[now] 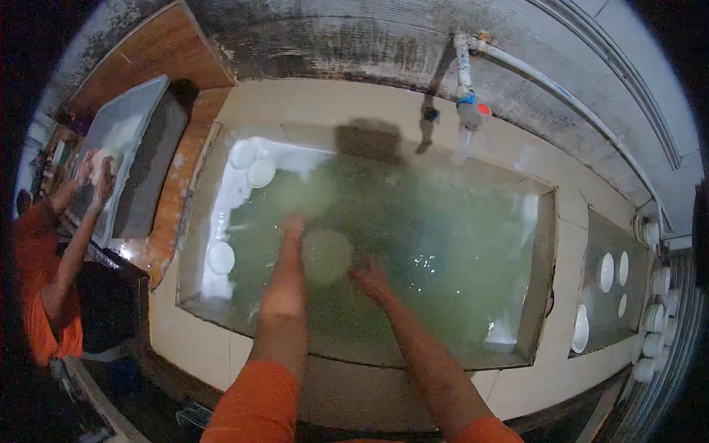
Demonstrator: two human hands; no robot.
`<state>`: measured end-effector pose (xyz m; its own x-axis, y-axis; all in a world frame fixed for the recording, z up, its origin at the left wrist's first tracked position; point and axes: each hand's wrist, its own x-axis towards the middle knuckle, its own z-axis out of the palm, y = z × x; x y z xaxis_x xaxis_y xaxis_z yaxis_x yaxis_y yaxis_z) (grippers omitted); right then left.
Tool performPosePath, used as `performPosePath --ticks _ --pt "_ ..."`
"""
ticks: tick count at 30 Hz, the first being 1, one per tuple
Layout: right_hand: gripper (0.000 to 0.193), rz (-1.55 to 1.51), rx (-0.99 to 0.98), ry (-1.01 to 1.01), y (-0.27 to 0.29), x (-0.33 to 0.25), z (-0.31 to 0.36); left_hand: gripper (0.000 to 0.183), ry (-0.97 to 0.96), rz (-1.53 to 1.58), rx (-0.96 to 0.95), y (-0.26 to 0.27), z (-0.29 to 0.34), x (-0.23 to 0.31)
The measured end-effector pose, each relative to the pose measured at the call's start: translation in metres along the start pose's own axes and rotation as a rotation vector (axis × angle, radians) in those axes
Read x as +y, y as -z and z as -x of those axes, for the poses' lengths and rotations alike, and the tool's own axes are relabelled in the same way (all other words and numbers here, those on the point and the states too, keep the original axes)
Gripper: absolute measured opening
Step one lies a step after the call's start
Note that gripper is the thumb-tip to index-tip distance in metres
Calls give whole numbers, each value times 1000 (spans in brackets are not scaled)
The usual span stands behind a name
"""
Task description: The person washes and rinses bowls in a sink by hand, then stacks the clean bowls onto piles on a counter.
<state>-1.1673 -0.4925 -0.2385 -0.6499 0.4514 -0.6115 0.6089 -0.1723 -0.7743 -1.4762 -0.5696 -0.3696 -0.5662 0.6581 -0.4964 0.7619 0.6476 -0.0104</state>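
A pale round plate (327, 255) shows blurred under the cloudy green water of a tiled basin (550, 251). My left hand (293, 224) dips into the water by the plate's upper left edge, its fingers hidden below the surface. At the plate's right edge is my right hand (371, 280), partly in the water, with its fingers curled against the rim. White foam (219, 221) lines the basin's left side. Several white bowls or plates float there, including one round dish (221, 258) and another (261, 173) near the far corner.
A white pipe with a tap (473, 114) overhangs the far edge. On the left, a co-worker's hands (103, 173) hold a pale dish over a grey plastic tub (159, 140). A smaller basin (617, 325) with several white dishes lies right, beside stacked dishes (653, 317).
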Motion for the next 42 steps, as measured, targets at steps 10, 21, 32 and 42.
performPosePath --ticks 10,21,32,42 --pt "63 387 269 -21 -25 37 -44 50 -270 633 181 -23 61 -16" --pt "77 -288 147 -274 64 -11 46 70 -79 312 -432 32 124 78" --pt "65 618 517 486 131 -8 113 45 -123 1607 -790 -13 146 225" --pt "54 755 818 253 283 -65 268 51 -613 1391 -407 108 225 341"
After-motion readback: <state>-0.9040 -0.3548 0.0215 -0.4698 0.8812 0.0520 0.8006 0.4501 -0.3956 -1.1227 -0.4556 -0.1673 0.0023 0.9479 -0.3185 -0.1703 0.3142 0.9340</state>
